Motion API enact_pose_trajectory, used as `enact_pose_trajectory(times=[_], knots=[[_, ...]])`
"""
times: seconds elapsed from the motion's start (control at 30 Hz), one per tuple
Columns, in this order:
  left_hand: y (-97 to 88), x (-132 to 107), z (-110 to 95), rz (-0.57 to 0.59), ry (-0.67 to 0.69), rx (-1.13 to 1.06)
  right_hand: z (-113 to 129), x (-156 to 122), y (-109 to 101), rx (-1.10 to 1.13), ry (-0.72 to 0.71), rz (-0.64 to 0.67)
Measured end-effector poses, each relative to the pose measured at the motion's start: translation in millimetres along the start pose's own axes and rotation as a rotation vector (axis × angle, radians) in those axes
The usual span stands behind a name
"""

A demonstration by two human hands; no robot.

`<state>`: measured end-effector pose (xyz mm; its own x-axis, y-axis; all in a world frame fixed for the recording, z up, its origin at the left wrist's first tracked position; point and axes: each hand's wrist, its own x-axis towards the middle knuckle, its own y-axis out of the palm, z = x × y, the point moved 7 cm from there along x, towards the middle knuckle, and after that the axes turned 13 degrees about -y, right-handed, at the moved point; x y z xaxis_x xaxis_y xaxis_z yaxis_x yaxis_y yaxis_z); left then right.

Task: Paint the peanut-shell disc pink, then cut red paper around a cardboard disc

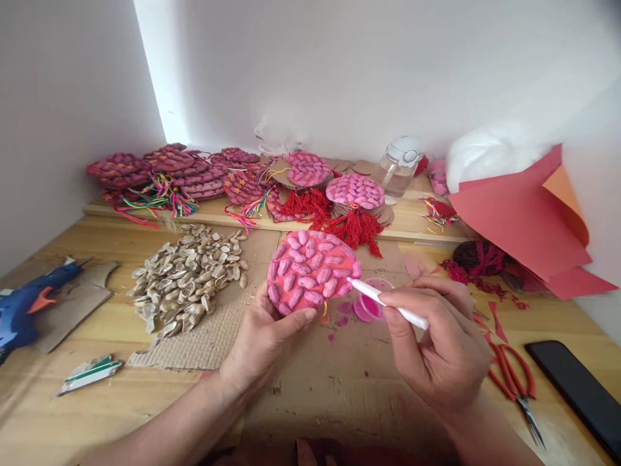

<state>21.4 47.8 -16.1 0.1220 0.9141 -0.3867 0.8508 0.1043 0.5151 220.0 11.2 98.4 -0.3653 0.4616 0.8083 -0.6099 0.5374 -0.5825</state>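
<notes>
My left hand (pixel 272 340) is closed on the lower left edge of a round disc (pixel 313 272), its thumb lying on the front. Rows of pink-painted peanut shells cover the disc's red face, and a small yellow and red loop hangs at its bottom. In my right hand (pixel 436 336), a white-handled paintbrush (pixel 388 303) is pinched between thumb and fingers. The brush tip meets the shells at the disc's right edge. Behind the brush stands a clear cup (pixel 367 309) of pink paint, partly hidden by it.
Loose peanut shells (pixel 189 278) lie on cardboard (pixel 194 349) at left, near a blue glue gun (pixel 33 298). Pliers (pixel 517 378) and a phone (pixel 577 388) lie at right. Along the back shelf are decorated discs (pixel 194 171) and a bottle (pixel 398 168); red paper (pixel 524 220) leans at right.
</notes>
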Motion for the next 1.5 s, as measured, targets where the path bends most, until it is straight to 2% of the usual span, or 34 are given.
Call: enact_pose_trajectory(times=[0.37,0.63,0.77,0.87,0.93,1.03,1.1,1.27,1.37,1.5], knots=[[1.7,0.1,-7.4,0.009,0.067,0.061,-0.4,0.3,-4.8,-0.103,-0.031,-0.020],[3.1,-1.9,-7.0,0.030,0.070,0.063,4.9,-0.1,1.0,0.027,-0.054,-0.010],[3.1,-1.2,-7.0,0.032,0.072,0.046,-0.9,-1.2,-6.2,0.129,-0.024,-0.094],[2.5,0.4,-9.3,0.016,0.069,0.037,-9.5,-2.2,-20.5,0.103,0.018,-0.201],[1.5,1.7,-11.9,0.007,0.080,0.038,-14.9,-2.2,-30.1,0.042,0.050,-0.226],[-1.2,3.7,-15.2,-0.006,0.107,0.053,-22.2,-1.9,-40.3,-0.080,0.104,-0.171],[-2.0,4.4,-16.9,0.005,0.129,0.061,-25.9,-2.6,-40.9,-0.151,0.125,-0.081],[-3.5,4.5,-18.4,0.013,0.140,0.073,-27.3,-11.9,-19.9,-0.155,0.067,0.157],[-3.9,4.4,-20.1,0.021,0.159,0.066,-27.1,-19.1,-8.3,-0.138,0.034,0.193],[-5.6,4.2,-23.8,-0.002,0.185,0.071,-29.7,-24.8,-4.4,-0.172,-0.012,0.154]])
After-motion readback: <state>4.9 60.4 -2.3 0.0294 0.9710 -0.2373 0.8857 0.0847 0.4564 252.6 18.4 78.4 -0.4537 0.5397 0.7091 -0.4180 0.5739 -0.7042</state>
